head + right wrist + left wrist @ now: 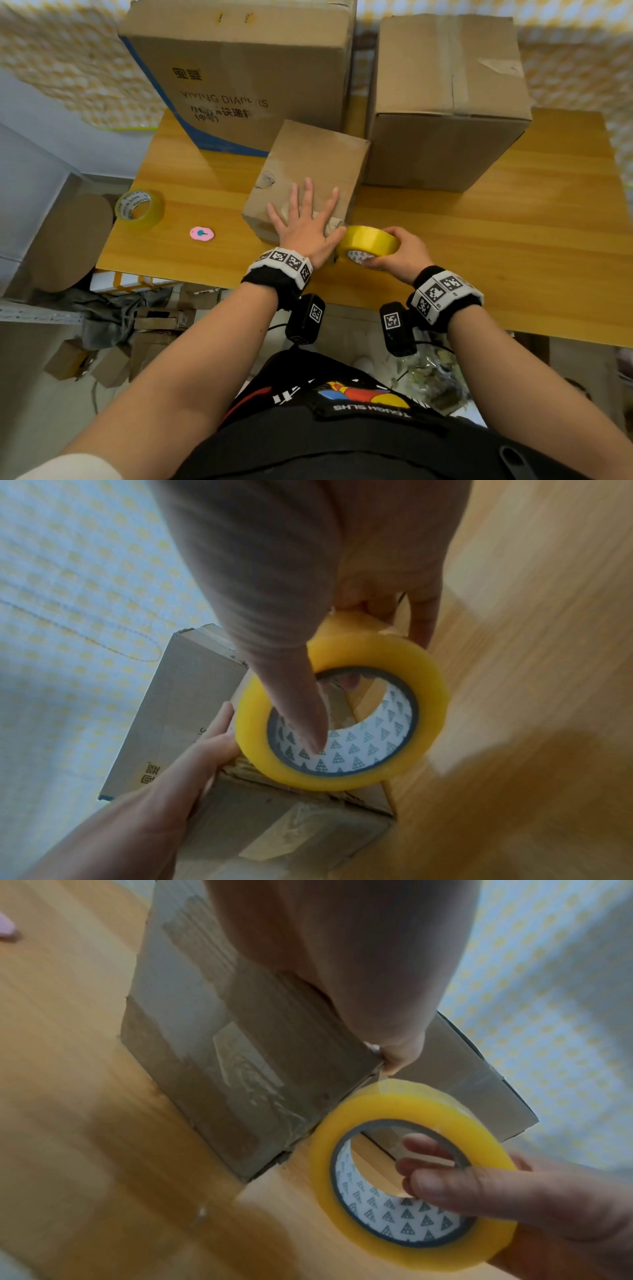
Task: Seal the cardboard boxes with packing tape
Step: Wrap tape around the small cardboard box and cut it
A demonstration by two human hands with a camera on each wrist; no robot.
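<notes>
A small cardboard box [315, 161] stands on the wooden table [513, 240] in front of two bigger boxes. My left hand [305, 219] lies flat on its top near the front edge, fingers spread, thumb [397, 1053] at the box's near right corner. My right hand [397, 253] grips a yellow roll of packing tape [370, 240] just right of that corner, with fingers through the core [428, 1167] and thumb across the roll [294, 696]. The roll [342, 723] sits against the box's edge. Old tape strips show on the box's front face [246, 1056].
A large printed diaper box [246, 78] and a plain tall box [445, 102] stand at the back. A second tape roll [138, 209] and a small pink cutter [202, 234] lie at the table's left. Cardboard scraps litter the floor at the left.
</notes>
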